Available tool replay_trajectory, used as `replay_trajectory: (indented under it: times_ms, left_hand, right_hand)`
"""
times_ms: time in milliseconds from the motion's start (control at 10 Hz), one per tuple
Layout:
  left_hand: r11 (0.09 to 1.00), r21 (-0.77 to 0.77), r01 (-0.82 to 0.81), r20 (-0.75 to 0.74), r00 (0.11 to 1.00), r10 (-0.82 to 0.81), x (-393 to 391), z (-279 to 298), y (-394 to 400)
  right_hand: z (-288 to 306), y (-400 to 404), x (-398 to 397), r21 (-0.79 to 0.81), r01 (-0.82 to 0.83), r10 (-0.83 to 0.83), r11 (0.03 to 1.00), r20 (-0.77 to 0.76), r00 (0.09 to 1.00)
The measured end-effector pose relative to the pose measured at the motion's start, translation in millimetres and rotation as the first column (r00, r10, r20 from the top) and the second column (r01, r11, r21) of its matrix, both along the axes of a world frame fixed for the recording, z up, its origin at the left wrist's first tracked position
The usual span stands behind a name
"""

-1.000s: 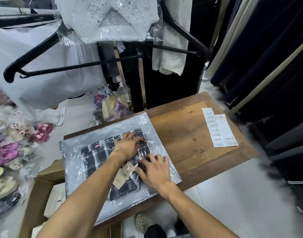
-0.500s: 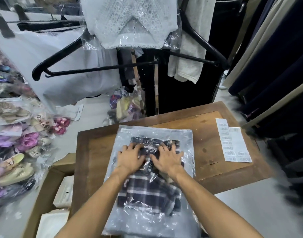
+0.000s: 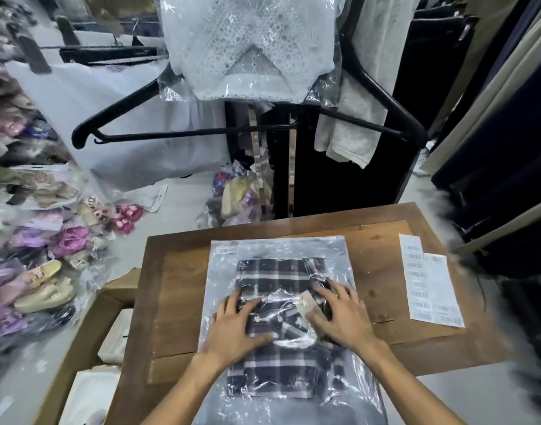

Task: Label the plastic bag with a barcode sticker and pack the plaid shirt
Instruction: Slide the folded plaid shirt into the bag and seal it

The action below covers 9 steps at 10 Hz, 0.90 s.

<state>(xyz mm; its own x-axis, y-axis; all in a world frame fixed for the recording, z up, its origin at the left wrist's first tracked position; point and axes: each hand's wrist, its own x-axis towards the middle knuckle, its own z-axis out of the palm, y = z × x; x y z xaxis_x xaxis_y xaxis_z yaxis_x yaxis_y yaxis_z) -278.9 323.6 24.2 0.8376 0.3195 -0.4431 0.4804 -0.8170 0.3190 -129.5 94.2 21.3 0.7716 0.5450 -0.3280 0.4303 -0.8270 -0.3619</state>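
A clear plastic bag (image 3: 330, 250) lies flat on the wooden table (image 3: 177, 289), its open end toward me. Inside it is the folded dark plaid shirt (image 3: 272, 274) with a beige hang tag (image 3: 306, 305). A small barcode sticker (image 3: 227, 250) sits on the bag's far left corner. My left hand (image 3: 235, 326) presses flat on the bag over the shirt's left half, fingers spread. My right hand (image 3: 339, 317) presses flat over the shirt's right side beside the tag.
Sheets of barcode stickers (image 3: 428, 286) lie at the table's right side. A cardboard box (image 3: 88, 338) with white packets stands at the lower left. Bagged shoes (image 3: 42, 271) pile on the left floor. Hangers and bagged garments (image 3: 247, 47) hang ahead; dark clothes hang at right.
The bag with the shirt was turned from a slant to lie straight in front of me. Both hands slid nearer along the shirt and now press it flat.
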Motion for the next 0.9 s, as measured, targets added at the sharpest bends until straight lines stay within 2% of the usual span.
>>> replay_trajectory:
  times_ms: [200, 400, 700, 800, 900]
  left_hand:
    - [0.995, 0.016, -0.094, 0.025, 0.995, 0.093, 33.6, 1.6, 2.6]
    - [0.993, 0.011, -0.115, 0.011, 0.993, 0.115, 57.1, 3.5, 14.4]
    - [0.996, 0.011, -0.091, -0.124, 0.988, 0.091, 74.9, 17.5, 24.0]
    - [0.999, -0.005, -0.042, -0.221, 0.974, 0.04, 86.8, 26.5, 34.0]
    - [0.984, -0.158, -0.085, -0.251, 0.967, 0.043, 108.3, 57.3, 41.8]
  right_hand:
    - [-7.6, 18.6, 38.7, 0.03, -0.029, 0.03, 0.999, -0.035, 0.999]
    - [-3.7, 32.4, 68.1, -0.012, -0.054, 0.053, 0.999, -0.057, 0.997]
    - [12.8, 35.9, 83.1, -0.085, -0.118, 0.113, 0.989, -0.063, 0.992]
    - [19.6, 43.3, 93.0, -0.17, -0.168, 0.151, 0.971, -0.108, 0.983]
    - [48.0, 62.6, 115.1, -0.136, -0.171, 0.13, 0.976, -0.266, 0.955]
